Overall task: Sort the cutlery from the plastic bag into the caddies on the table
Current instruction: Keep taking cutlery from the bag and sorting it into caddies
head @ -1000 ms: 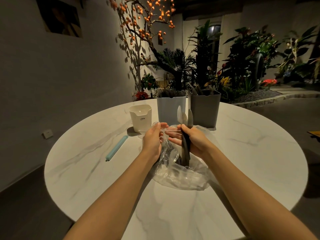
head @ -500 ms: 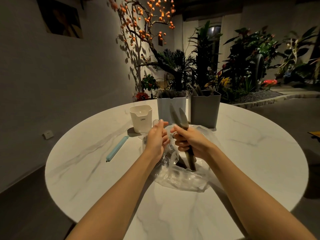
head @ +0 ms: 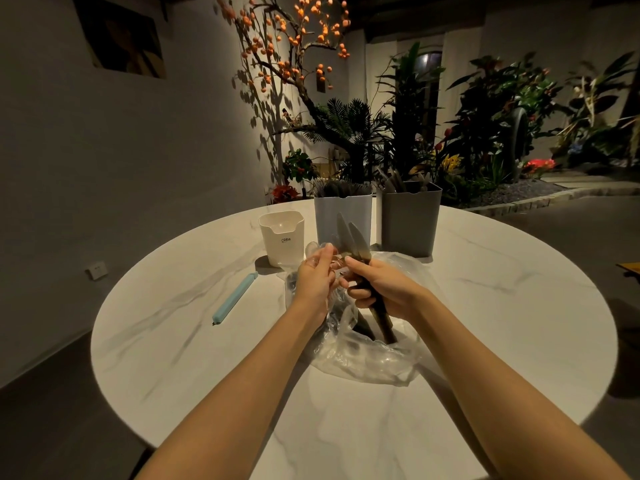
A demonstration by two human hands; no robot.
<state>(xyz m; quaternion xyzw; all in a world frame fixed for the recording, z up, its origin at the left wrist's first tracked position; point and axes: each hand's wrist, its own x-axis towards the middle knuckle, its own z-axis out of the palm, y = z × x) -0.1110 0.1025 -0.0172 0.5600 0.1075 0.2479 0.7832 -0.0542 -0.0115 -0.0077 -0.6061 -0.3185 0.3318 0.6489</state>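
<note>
Two bare forearms enter from the bottom edge, one on each side. No sleeves visible on either, bare from frame edge to wrist. No watch, bracelet or glove on either wrist. Left hand point(head: 313, 282) bare, no rings that can be made out. Right hand point(head: 382, 289) likewise bare; its fingers point(head: 360, 293) show short nails, no polish discernible in the dim warm light. Upper arms, torso and clothing lie outside the head view, so what's worn can't be told.
</note>
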